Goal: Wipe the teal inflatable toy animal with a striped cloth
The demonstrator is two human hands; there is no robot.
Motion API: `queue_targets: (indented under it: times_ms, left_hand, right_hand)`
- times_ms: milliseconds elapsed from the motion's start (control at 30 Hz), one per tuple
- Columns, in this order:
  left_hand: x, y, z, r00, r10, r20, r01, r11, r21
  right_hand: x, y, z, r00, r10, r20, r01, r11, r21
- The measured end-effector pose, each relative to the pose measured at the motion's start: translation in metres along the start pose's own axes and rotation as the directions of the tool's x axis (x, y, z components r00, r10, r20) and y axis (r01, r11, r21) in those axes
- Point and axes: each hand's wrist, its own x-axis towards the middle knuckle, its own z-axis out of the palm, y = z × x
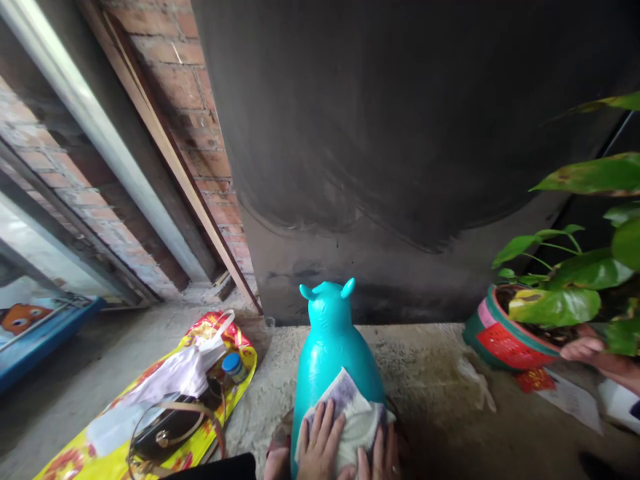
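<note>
A glossy turquoise inflatable animal (327, 347) with two small ears stands at the bottom centre, its head toward the dark panel. Over its lower part lies a white cloth (353, 420) with purple patches. My left hand (323, 437) rests on the cloth's left side, fingers stretched out flat. Beside it, my right hand (380, 457) lies on the cloth's right side with fingers extended and partly cut off by the frame edge. Both hands press the cloth against the toy.
A yellow and red sheet (240, 400) on the left bears a dark handbag (167, 430), white wrapping and a blue-lidded jar (233, 363). On the right, another person's hand (583, 350) touches a potted plant's pot (505, 337). A dark panel (390, 147) stands ahead.
</note>
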Motion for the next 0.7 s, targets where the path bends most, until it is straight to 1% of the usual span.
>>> queue_targets:
  times_ms: [33,67,100,167,200,233,267,300,333,400,500,567,633,700]
  left_hand:
    - [0.004,0.0,0.0,0.995,-0.065,0.076,0.068,0.997,-0.041]
    - [0.011,0.0,-0.002,0.979,-0.128,0.16,0.142,0.987,-0.08]
    - [0.021,-0.001,-0.005,0.95,-0.195,0.243,0.227,0.968,-0.11]
    - [0.046,-0.004,-0.012,0.862,-0.336,0.38,0.41,0.902,-0.134]
    - [0.058,-0.006,-0.015,0.815,-0.389,0.428,0.483,0.865,-0.134]
    - [0.07,-0.008,-0.017,0.779,-0.422,0.464,0.533,0.835,-0.136]
    - [0.08,-0.01,-0.018,0.753,-0.442,0.487,0.566,0.813,-0.138]
    - [0.088,-0.012,-0.018,0.737,-0.456,0.499,0.587,0.797,-0.139]
    - [0.094,-0.014,-0.017,0.73,-0.465,0.501,0.599,0.789,-0.14]
    - [0.1,-0.017,-0.016,0.731,-0.473,0.492,0.605,0.783,-0.144]
    - [0.097,-0.018,-0.015,0.748,-0.469,0.47,0.596,0.787,-0.162]
    - [0.087,-0.018,-0.016,0.749,-0.463,0.473,0.592,0.789,-0.165]
    - [0.07,-0.018,-0.016,0.749,-0.447,0.489,0.577,0.802,-0.151]
    - [0.045,-0.019,-0.012,0.776,-0.403,0.485,0.525,0.839,-0.143]
  right_hand:
    - [0.012,-0.005,-0.001,0.999,0.012,0.053,-0.01,0.999,-0.032]
    - [0.026,-0.011,-0.002,0.993,0.026,0.116,-0.018,0.998,-0.068]
    - [0.043,-0.018,-0.004,0.981,0.045,0.186,-0.025,0.994,-0.109]
    - [0.08,-0.034,-0.007,0.946,0.082,0.314,-0.024,0.983,-0.184]
    - [0.099,-0.042,-0.007,0.924,0.111,0.366,-0.031,0.976,-0.217]
    - [0.117,-0.049,-0.006,0.917,0.119,0.381,-0.033,0.974,-0.225]
    - [0.132,-0.056,-0.004,0.911,0.125,0.393,-0.035,0.973,-0.227]
    - [0.146,-0.061,-0.001,0.91,0.125,0.395,-0.037,0.974,-0.223]
    - [0.156,-0.065,0.001,0.913,0.119,0.391,-0.037,0.977,-0.212]
    - [0.168,-0.07,0.005,0.916,0.109,0.386,-0.036,0.981,-0.191]
    - [0.162,-0.072,0.001,0.923,0.103,0.37,-0.042,0.985,-0.168]
    - [0.144,-0.068,-0.004,0.928,0.093,0.361,-0.037,0.987,-0.158]
    - [0.116,-0.057,-0.005,0.953,0.014,0.301,0.024,0.992,-0.123]
    - [0.079,-0.041,-0.002,0.974,-0.129,0.185,0.144,0.987,-0.073]
